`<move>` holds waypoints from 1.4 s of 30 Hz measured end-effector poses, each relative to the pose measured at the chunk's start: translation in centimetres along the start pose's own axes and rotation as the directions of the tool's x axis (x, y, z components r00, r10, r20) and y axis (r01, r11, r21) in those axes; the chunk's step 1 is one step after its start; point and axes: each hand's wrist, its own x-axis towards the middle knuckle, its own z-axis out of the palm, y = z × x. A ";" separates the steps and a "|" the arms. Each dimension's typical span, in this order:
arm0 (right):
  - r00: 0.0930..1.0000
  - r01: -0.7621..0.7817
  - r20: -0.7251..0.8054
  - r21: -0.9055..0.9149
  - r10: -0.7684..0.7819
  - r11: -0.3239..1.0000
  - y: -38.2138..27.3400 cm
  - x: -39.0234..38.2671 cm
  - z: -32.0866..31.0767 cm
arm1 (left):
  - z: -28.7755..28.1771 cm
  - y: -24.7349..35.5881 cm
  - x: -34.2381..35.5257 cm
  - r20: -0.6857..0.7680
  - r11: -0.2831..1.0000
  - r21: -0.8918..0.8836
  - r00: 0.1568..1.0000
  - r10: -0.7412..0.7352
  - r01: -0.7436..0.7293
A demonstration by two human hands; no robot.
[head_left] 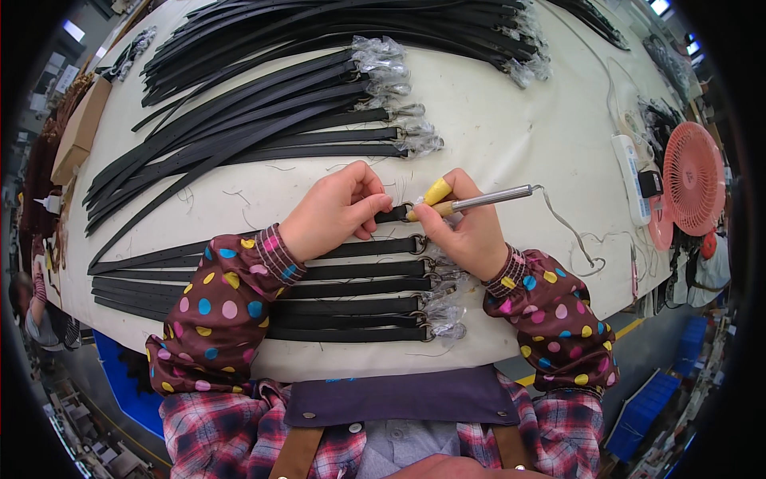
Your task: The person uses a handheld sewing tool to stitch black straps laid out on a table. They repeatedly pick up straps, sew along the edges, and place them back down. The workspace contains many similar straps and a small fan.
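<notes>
My left hand (339, 211) is closed, its thumb and fingers around a black strap (391, 215) close to the metal ring at the strap's end. In my right hand (467, 231) is a corded pen-shaped tool (491, 198) with a silver barrel and a yellowish grip, its front end at that ring. Yellow wrapping (437, 190) covers a finger of this hand. Just below my hands, several black straps (359, 289) lie side by side, with rings and plastic-wrapped clasps (447, 307) at their right ends. The tool's exact tip is hard to make out.
More black straps (239, 132) with wrapped clasps lie farther off, beneath a larger pile (319, 24) at the table's far side. On the right are a white power strip (630, 180), a pink fan (694, 177) and the tool's grey cord (568, 223). A cardboard box (82, 132) stands left.
</notes>
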 end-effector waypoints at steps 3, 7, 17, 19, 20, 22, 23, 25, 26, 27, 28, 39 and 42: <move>1.000 -0.002 -0.017 0.004 0.002 1.000 0.2 0.1 0.4 | -0.1 -0.2 0.0 0.008 1.000 -0.030 1.000 0.008 -0.007; 1.000 -0.011 -0.005 -0.040 0.011 0.999 0.3 0.0 0.3 | -0.2 -0.1 0.1 0.006 1.000 -0.029 1.000 0.012 -0.012; 1.000 -0.010 -0.003 -0.055 0.010 0.998 0.2 0.1 0.4 | -0.4 -0.2 0.3 0.019 0.999 -0.036 1.000 -0.003 0.003; 1.000 -0.009 -0.006 -0.063 0.008 0.998 0.3 0.1 0.4 | -0.4 -0.2 0.3 0.028 0.999 -0.038 1.000 -0.008 0.009; 1.000 -0.007 -0.006 -0.065 0.007 0.998 0.3 0.1 0.4 | -0.4 -0.2 0.3 0.028 0.999 -0.040 1.000 -0.013 0.014; 0.999 -0.026 0.037 -0.092 0.030 0.995 0.0 0.2 0.2 | -0.4 -0.2 0.3 0.026 0.999 -0.040 0.999 -0.019 0.020; 0.997 -0.037 0.057 -0.108 0.043 0.994 -0.2 0.1 0.1 | -0.4 -0.2 0.3 0.026 0.999 -0.039 0.999 -0.019 0.020; 0.998 -0.031 0.059 -0.110 0.038 0.993 0.0 0.1 0.1 | -0.5 -0.1 0.3 0.026 0.999 -0.038 0.999 -0.020 0.021; 0.998 -0.028 0.060 -0.111 0.035 0.993 0.2 0.1 0.1 | -0.5 -0.1 0.3 0.026 0.999 -0.035 0.999 -0.021 0.022; 0.999 -0.017 0.041 -0.105 0.022 0.994 0.2 0.1 0.2 | -0.4 -0.1 0.3 0.026 0.999 -0.033 0.999 -0.022 0.023; 1.000 -0.007 0.022 -0.098 0.009 0.995 0.2 0.2 0.3 | -0.4 -0.1 0.3 0.025 0.999 -0.032 0.999 -0.022 0.023; 1.000 -0.007 -0.010 -0.046 0.007 0.999 0.6 0.1 0.4 | -0.4 -0.1 0.3 0.015 0.998 -0.055 1.000 -0.027 0.028; 0.998 0.013 -0.056 -0.007 -0.013 1.000 0.7 0.0 0.4 | -0.1 -0.3 0.2 0.002 1.000 0.016 1.000 -0.004 0.004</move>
